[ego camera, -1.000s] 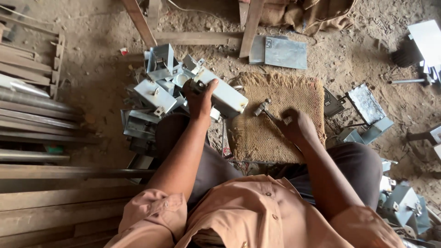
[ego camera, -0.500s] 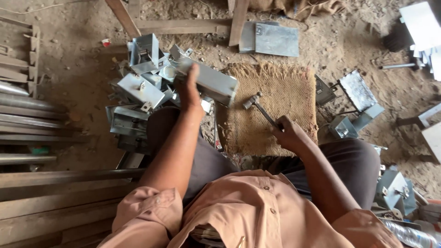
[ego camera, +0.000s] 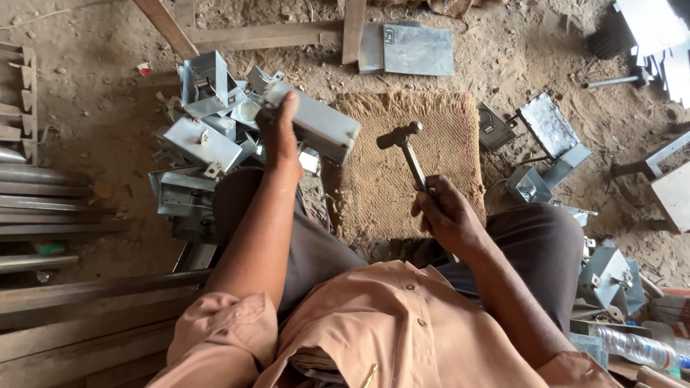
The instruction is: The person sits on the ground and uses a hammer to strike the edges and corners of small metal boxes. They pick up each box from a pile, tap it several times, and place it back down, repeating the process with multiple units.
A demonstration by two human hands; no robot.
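A person in a peach-coloured short-sleeved shirt sits on a dusty earthen floor, seen from above. The left hand (ego camera: pixel 279 129) is closed around one end of a grey folded sheet-metal box (ego camera: pixel 313 123), held lifted above a heap of similar grey sheet-metal boxes and brackets (ego camera: pixel 201 136) piled just left of the person's knee. The right hand (ego camera: pixel 445 215) grips the handle of a small dark metal hammer (ego camera: pixel 404 147) — its head raised over a square, coarse brown jute mat (ego camera: pixel 410 162) spread on the ground in front of the legs. The held box hangs at the mat's left edge, well apart from the hammer head. Beyond the mat lies a flat grey metal plate (ego camera: pixel 417 49) beside wooden battens (ego camera: pixel 266 33); more grey metal fittings (ego camera: pixel 546 144) are scattered on the right — long metal bars (ego camera: pixel 65 194) lie stacked at the left.
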